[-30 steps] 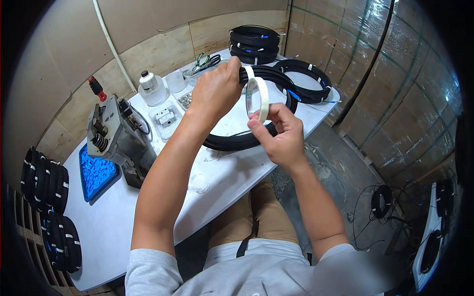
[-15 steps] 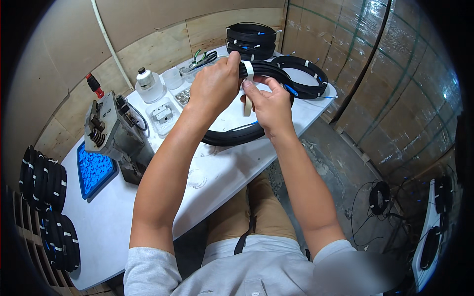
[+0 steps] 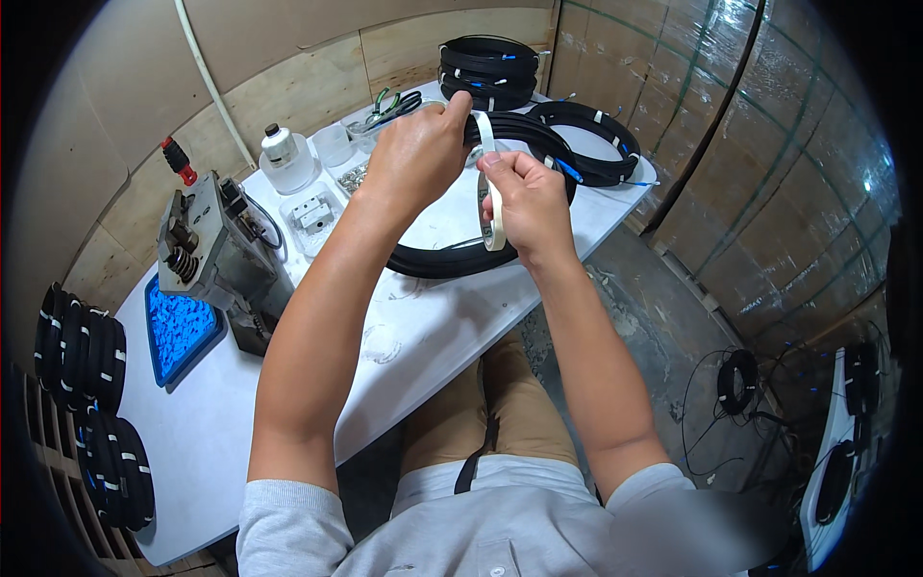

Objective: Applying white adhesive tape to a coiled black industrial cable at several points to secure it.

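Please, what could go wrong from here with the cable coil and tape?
The black cable coil could shift or spread if the left hand loosens its grip. The tape roll might slip from the right hand and tug the white strip. The blue cable end sticks out near the right hand and could be knocked.

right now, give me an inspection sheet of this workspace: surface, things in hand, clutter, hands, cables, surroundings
Surface: flat white table, faint smudges near the front edge.
Things in hand: thick round coil of black cable; narrow roll of whitish tape, its strip reaching the coil's upper side.
Clutter: grey metal bench device; blue plastic tray of small blue pieces; white bottle with black cap.
Hands: left hand grips the coil; right hand holds the roll.
Cables: stacked black coils at the far end.
Surroundings: brown film-wrapped cartons at right.
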Available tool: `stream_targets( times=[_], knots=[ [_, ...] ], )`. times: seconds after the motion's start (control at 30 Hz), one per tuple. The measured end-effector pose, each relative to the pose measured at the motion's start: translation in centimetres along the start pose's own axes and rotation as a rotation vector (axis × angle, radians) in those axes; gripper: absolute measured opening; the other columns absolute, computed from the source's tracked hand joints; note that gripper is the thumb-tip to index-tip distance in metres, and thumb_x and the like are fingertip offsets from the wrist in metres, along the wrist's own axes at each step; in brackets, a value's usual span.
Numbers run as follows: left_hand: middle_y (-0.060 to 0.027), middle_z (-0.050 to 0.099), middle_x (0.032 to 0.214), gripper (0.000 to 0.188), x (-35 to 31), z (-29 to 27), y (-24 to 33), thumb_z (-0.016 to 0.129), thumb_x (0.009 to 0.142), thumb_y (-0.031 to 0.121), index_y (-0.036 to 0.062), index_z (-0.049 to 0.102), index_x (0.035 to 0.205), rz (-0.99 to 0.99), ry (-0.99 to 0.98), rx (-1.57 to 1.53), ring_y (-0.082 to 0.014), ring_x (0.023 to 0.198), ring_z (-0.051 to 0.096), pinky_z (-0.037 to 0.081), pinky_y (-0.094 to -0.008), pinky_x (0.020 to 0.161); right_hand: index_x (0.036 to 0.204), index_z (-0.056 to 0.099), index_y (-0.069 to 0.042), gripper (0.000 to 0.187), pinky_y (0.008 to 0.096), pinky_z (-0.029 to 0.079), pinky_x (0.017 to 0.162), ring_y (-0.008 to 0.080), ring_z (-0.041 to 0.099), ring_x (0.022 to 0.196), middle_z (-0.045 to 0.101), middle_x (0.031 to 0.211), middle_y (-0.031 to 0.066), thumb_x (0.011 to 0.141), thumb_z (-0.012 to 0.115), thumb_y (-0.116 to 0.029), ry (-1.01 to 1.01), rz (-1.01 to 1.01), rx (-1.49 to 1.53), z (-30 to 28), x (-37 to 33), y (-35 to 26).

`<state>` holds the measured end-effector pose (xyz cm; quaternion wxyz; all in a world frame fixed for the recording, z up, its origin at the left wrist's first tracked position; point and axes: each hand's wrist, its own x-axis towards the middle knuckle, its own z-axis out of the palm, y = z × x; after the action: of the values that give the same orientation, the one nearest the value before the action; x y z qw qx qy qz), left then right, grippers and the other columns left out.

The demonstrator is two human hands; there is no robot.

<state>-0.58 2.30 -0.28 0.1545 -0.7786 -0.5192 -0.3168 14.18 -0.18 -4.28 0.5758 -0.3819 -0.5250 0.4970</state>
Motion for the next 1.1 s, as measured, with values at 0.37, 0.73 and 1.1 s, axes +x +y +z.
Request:
stream_targets(
  times=[0.37,0.73,1.1],
  knots=[
    [-0.0187,0.068,0.084,0.030,-0.4,0.1,-0.3,0.068,0.087,0.018,0.0055,0.050,0.107,0.048,0.048,0.028,-0.0424,0.078,0.067,0.053,-0.0511,0.064,0.084,0.067,0.001,0.024,0.0238,0.041,0.046,0.0069,0.054,0.049,0.060,0.059,0.0012,0.096,0.066,-0.019,0.046,-0.088,0.000,0.5,0.3,0.4],
    [-0.0191,0.067,0.080,0.029,-0.3,0.3,0.0,0.065,0.086,0.014,0.0061,0.053,0.111,0.085,0.068,0.057,-0.0402,0.072,0.069,0.055,-0.0495,0.061,0.074,0.066,0.000,0.028,0.0245,0.038,0.045,0.0040,0.051,0.048,0.059,0.056,0.0019,0.092,0.071,-0.021,0.128,-0.251,-0.209,0.4,1.3,0.7],
    [-0.0198,0.066,0.085,0.035,0.4,0.3,0.9,0.072,0.086,0.026,0.0040,0.052,0.103,0.065,0.043,0.035,-0.0431,0.080,0.066,0.052,-0.0503,0.067,0.079,0.074,-0.001,0.024,0.0421,0.055,0.066,0.0361,0.069,0.065,0.069,0.070,0.0182,0.087,0.069,-0.023,0.059,-0.281,-0.805,-2.4,0.3,5.4]
  ],
)
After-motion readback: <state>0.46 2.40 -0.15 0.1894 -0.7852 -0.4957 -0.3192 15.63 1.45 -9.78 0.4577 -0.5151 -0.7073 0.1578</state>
